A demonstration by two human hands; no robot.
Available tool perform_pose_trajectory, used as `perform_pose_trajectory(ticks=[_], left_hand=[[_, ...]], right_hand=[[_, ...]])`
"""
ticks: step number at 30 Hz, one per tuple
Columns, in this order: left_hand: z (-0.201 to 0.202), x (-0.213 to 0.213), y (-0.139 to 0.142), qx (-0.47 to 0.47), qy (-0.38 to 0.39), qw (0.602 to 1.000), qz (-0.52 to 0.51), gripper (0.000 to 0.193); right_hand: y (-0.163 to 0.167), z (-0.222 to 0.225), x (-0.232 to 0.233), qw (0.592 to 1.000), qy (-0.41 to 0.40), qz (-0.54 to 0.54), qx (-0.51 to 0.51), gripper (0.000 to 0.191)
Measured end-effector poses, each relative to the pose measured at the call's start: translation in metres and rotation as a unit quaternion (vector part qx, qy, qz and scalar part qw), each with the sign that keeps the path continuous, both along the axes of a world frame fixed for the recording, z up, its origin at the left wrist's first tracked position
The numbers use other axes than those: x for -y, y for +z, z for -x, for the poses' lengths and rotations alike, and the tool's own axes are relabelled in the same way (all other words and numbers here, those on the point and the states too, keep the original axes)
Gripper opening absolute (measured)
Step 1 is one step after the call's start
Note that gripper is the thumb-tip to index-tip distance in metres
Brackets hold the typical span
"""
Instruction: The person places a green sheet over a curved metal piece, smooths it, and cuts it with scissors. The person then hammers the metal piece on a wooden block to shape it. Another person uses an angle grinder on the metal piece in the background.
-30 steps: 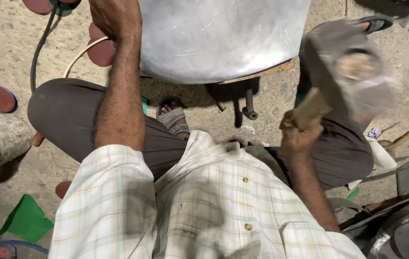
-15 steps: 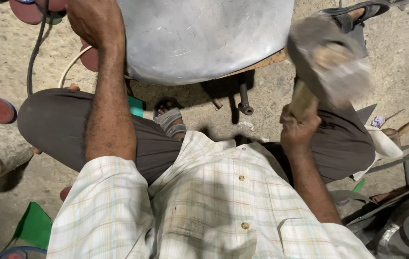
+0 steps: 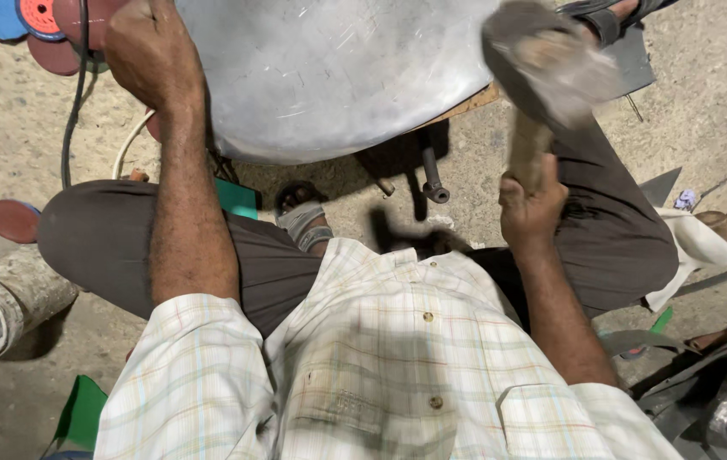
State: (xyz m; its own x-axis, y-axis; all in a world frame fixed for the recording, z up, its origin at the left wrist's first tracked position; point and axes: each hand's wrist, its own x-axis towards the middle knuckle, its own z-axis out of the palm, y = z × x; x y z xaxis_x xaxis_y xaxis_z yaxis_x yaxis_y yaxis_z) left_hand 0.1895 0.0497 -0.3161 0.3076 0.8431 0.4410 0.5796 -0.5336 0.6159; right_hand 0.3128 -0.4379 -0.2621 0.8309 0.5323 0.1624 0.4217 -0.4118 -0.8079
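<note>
Mallet (image 3: 551, 64) lower, above right grip (image 3: 532, 200).

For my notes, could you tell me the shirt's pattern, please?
Pale plaid shirt, head view.

Metal sheet (image 3: 321, 77) blocks front; bare floor (image 3: 713, 111) right.

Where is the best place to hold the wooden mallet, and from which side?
Probably low on the wooden handle, from below, as the right hand grips it now: the wide, heavy head sits at the top, near the metal sheet.
</note>
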Motion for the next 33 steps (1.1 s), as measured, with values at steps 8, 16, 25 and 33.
perform_pose_trajectory(ticks=[8,16,25,33], left_hand=[[0.016,0.011,0.017,-0.058,-0.004,0.997,0.059,0.080],[0.018,-0.009,0.005,-0.063,-0.050,0.997,-0.022,0.073],[0.015,-0.010,0.002,-0.070,-0.048,0.996,-0.005,0.074],[0.003,0.004,-0.013,-0.080,-0.052,0.991,0.094,0.071]], right_hand=[[0.030,-0.016,0.022,0.977,-0.092,-0.089,-0.173,0.062],[0.007,-0.043,0.005,0.992,-0.001,0.127,-0.006,0.064],[0.022,-0.056,0.005,0.999,-0.001,-0.041,-0.007,0.072],[0.022,-0.044,0.000,0.953,-0.071,0.237,-0.177,0.055]])
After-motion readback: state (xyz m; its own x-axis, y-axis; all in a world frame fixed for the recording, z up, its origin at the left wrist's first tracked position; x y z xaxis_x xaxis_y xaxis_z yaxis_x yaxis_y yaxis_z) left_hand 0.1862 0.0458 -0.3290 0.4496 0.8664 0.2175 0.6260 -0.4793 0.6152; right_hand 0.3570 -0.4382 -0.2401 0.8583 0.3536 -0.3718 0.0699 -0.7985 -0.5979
